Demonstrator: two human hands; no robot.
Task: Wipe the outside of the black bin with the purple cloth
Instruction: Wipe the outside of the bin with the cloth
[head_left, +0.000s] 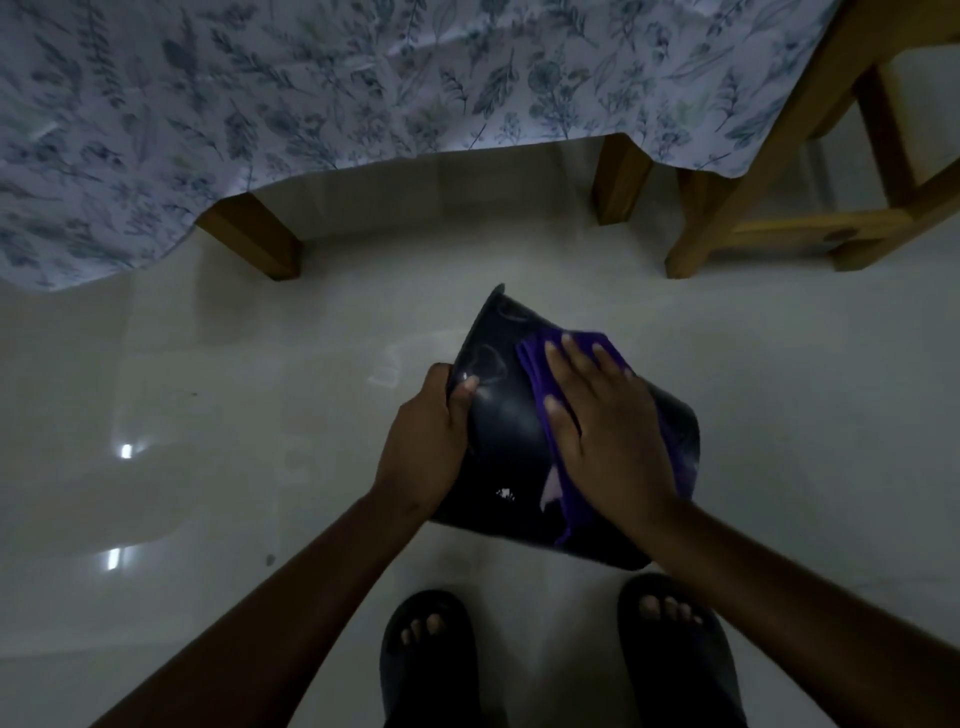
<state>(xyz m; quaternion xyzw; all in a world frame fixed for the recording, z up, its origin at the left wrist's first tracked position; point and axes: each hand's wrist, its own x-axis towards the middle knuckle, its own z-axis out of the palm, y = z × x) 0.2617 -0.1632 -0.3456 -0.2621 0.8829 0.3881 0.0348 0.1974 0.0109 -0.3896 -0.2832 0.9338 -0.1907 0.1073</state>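
Note:
The black bin is tipped on its side above the pale floor, in the middle of the head view, just ahead of my feet. My left hand grips its left edge, thumb on the shiny outer wall. My right hand lies flat on the purple cloth, pressing it against the bin's outer wall. The cloth shows beyond my fingertips and hangs down below my palm. A small white speck marks the bin's lower wall.
A table under a floral cloth stands ahead, with wooden legs on the floor. A wooden stool is at the right. My feet in dark sandals stand on the glossy tiled floor.

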